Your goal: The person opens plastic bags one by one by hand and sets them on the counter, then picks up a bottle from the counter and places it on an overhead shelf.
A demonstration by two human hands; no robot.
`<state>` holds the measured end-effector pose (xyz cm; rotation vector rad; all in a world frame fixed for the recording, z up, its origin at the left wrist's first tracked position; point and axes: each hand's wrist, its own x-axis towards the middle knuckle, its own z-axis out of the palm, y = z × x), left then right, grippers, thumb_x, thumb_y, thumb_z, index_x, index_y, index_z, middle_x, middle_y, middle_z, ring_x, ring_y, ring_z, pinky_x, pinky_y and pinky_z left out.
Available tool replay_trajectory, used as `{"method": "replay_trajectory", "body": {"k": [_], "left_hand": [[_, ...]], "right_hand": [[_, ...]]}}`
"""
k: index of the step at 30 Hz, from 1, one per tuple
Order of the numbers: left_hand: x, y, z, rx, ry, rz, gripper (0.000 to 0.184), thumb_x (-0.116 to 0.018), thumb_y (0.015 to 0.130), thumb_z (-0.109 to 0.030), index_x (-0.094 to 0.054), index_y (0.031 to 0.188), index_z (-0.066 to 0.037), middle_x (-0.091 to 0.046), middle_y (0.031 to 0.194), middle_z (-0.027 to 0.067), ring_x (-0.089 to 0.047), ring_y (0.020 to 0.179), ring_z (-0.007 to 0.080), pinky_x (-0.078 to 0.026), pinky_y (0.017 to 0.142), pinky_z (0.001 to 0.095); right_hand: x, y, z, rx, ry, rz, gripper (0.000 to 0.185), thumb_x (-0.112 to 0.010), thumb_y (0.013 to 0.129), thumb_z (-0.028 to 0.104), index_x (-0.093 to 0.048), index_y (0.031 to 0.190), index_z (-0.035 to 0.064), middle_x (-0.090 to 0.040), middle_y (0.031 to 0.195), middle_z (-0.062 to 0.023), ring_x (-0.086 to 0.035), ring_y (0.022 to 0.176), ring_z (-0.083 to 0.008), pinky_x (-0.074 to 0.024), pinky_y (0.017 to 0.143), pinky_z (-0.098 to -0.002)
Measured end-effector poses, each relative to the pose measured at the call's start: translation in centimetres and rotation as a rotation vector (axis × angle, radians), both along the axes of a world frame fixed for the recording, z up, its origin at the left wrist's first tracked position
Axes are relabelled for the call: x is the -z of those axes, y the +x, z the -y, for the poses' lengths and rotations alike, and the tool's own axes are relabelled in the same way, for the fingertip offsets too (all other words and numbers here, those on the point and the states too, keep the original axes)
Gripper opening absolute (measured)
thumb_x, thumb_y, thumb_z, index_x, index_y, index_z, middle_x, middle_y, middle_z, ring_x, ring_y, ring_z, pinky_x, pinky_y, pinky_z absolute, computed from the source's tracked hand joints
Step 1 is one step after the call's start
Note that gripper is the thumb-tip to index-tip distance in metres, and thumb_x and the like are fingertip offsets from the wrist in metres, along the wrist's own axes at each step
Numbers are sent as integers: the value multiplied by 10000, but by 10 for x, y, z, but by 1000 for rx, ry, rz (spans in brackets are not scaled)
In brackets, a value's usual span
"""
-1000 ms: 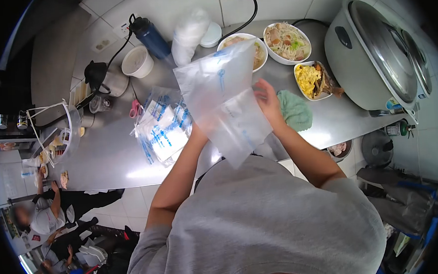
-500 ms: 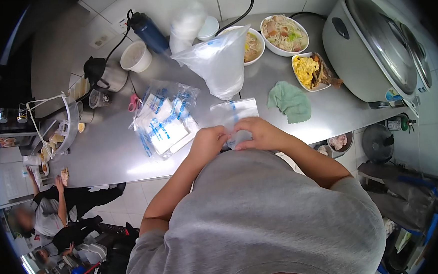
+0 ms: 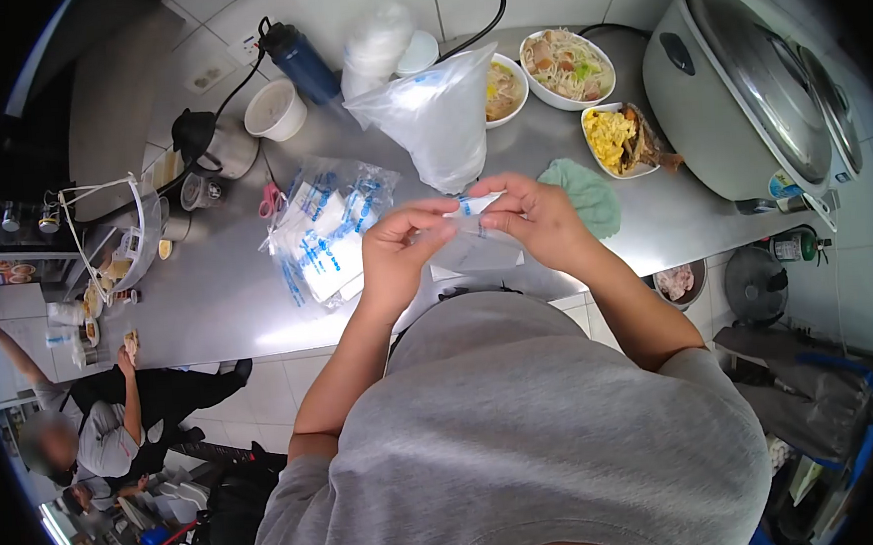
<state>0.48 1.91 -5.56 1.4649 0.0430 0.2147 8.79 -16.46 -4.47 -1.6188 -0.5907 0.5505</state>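
Note:
Between my hands hangs a small clear plastic bag [image 3: 480, 248] with blue print, its top edge pinched on both sides. My left hand [image 3: 402, 250] grips the left side and my right hand [image 3: 536, 216] the right. Just beyond them, a larger white translucent bag [image 3: 437, 123] stands on the steel counter [image 3: 217, 286]. A pile of flat printed bags [image 3: 325, 241] lies left of my left hand. Beside my right hand is a crumpled green cloth [image 3: 584, 196], partly hidden by that hand.
Three bowls of food, including a noodle bowl [image 3: 568, 69], sit at the back right, beside a large rice cooker [image 3: 745, 94]. Pink scissors [image 3: 270, 200], a white tub [image 3: 275, 111], a kettle [image 3: 219, 146] and a blue bottle [image 3: 301, 63] are at left. People [image 3: 111, 432] stand far left.
The large bag has left my hands and now stands on the counter. Both hands came together on a small bag near the counter's edge, then rose slightly away from my body with it.

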Motion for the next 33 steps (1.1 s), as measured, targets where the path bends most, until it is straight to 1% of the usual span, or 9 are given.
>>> {"method": "replay_trajectory", "body": {"k": [5, 8, 12, 15, 16, 19, 22, 29, 33], "left_hand": [[-2, 0, -3, 155, -329, -223, 94, -653, 803, -21, -573, 837, -55, -632, 885, 68, -569, 831, 113, -445, 734, 238], [-19, 3, 2, 165, -37, -359, 128, -632, 829, -79, -514, 778, -81, -604, 834, 67, -561, 809, 139, -445, 734, 290], [-19, 26, -20, 197, -584, 77, 169, -546, 861, -187, -500, 768, -54, -566, 736, 59, -575, 701, 196, -472, 686, 381], [-45, 24, -35, 442, -932, -115, 185, -560, 829, -201, -490, 748, -49, -549, 713, 57, -578, 708, 220, -481, 697, 371], [-47, 31, -43, 710, -930, -132, 147, -540, 854, -174, -530, 811, -34, -573, 755, 64, -583, 699, 197, -497, 670, 344], [-71, 44, -53, 609, -355, -296, 170, -496, 887, -152, -564, 910, 1, -597, 800, 76, -601, 701, 173, -514, 637, 319], [-74, 88, -70, 352, -703, -326, 232, -453, 921, -159, -564, 1013, 23, -617, 855, 69, -619, 720, 156, -522, 635, 300], [99, 111, -52, -190, -444, -617, 227, -436, 921, -187, -539, 1067, -46, -619, 917, 55, -602, 737, 158, -483, 551, 271], [89, 97, -47, -387, 20, -361, 211, -491, 898, -116, -509, 1089, -28, -581, 937, 56, -566, 772, 142, -463, 640, 268]], "right_hand": [[-18, 8, 2, -57, 329, 126, 273, -588, 854, 29, -536, 1122, 22, -665, 878, -56, -598, 811, -84, -463, 743, -224], [-28, 15, 3, -68, 174, -275, 278, -614, 843, 60, -540, 1102, -6, -654, 853, -51, -599, 789, -97, -466, 721, -229], [-15, 34, 10, -426, 271, -595, 241, -623, 824, 72, -580, 1047, -9, -628, 805, -45, -584, 702, -98, -462, 661, -239], [-25, 48, 11, -463, 489, -566, 223, -620, 831, 102, -590, 1013, -23, -620, 811, -47, -590, 686, -115, -475, 651, -256], [-38, 57, 11, -461, 557, -559, 222, -619, 835, 111, -592, 1009, -24, -617, 810, -47, -591, 682, -121, -479, 652, -261], [-79, 90, 5, -331, 494, -379, 239, -622, 840, 140, -594, 1012, -24, -614, 817, -54, -592, 679, -133, -494, 666, -284], [-92, 120, -20, -18, 454, -455, 217, -591, 854, 144, -598, 1007, -10, -608, 796, -48, -587, 664, -129, -494, 647, -282], [108, 128, -66, 324, 56, -618, 170, -508, 899, 164, -603, 917, 24, -602, 792, -38, -574, 700, -129, -439, 563, -227], [106, 113, -52, 464, 237, -377, 222, -552, 889, 201, -589, 1033, 36, -611, 914, -68, -572, 790, -136, -451, 643, -244]]}}
